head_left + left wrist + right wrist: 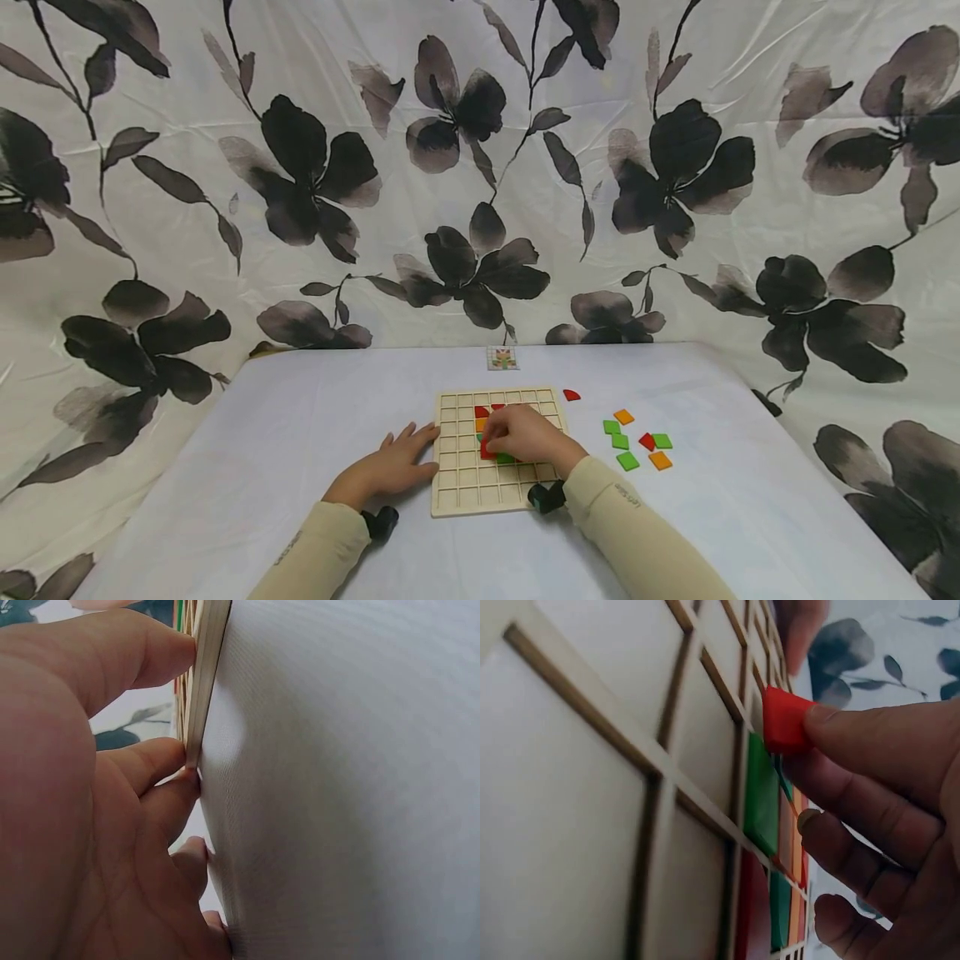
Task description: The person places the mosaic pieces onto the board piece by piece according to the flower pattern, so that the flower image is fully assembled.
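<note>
A pale wooden grid board [456, 498] lies on the white-covered table, with several red, orange and green pieces set in its middle cells. My right hand [528, 435] is over those cells and pinches a red tile [781, 726] between thumb and finger. That tile is tilted at the board's surface, beside a green tile [761, 796] lying in a cell; whether it is seated cannot be told. At the board's left edge, my left hand [386, 468] rests with spread fingers, and its thumb and some fingertips touch the side of the board in the left wrist view.
Right of the board lie loose green tiles [627, 461], orange tiles [660, 461] and a red piece [647, 441]. A red quarter-round piece [572, 395] is near the board's upper right corner. Behind the board, a small pattern card [502, 358] lies near the floral cloth [480, 283].
</note>
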Demonstrator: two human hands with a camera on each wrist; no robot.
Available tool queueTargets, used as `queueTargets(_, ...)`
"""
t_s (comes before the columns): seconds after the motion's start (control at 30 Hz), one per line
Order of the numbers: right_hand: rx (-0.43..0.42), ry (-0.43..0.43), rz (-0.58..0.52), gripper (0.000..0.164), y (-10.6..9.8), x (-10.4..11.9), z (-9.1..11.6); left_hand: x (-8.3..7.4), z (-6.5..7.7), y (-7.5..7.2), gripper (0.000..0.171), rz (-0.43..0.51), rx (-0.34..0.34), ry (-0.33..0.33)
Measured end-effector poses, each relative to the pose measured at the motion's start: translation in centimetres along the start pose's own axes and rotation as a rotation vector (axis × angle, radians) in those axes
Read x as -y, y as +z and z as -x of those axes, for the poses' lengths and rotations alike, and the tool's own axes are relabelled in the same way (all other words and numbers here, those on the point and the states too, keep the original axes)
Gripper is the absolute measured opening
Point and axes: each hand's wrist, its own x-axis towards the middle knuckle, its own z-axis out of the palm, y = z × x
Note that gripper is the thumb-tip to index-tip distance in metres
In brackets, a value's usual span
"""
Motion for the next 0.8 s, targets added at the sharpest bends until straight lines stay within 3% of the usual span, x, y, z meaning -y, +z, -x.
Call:
queueTargets(0.53,-0.011,0.022,0.220,0.009,1.3,1.5,0.1,-0.3,0.0,-0.3,0.064,-0.003,-0.002,0.009)
queueTargets(0.8,-0.050,-0.028,0.295,0.012,-0.4,0.3,1.4,-0.4,0.2,-0.2,0.063,0.003,-0.004,0.009)
